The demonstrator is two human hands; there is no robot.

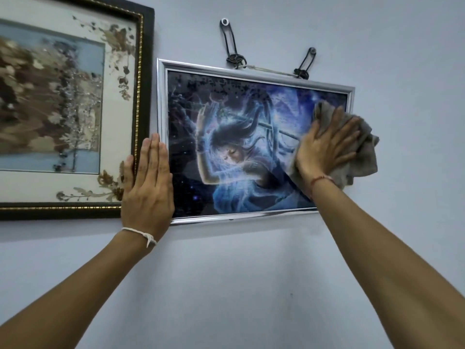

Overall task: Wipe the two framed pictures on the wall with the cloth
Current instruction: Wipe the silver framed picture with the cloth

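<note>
**A:** Cloth [362,152] first: where is it, and what has hold of it?

**B:** It is bunched under my right hand [327,147], pressed flat on the glass at the right end of the silver-framed picture [251,217]. That grip is spread wide, fingers out, palm pinning the cloth rather than clutching it. A loose fold spills past the frame onto the wall [251,285].

**A:** How does it handle?

**B:** Soft and limp, I judge; it slides only where the palm bears on it, so I press through the middle.

**A:** And the picture?

**B:** It hangs tilted by a cord from two hooks [232,46], so I expect it is light and swings easily. The glass is likely fragile. My left hand [147,187] lies flat and empty, fingers together, on its lower left corner, with the thumb on the dark-framed picture [144,71] just beside.

**A:** Where would you hold it?

**B:** By the frame edge, never the cord.
</note>
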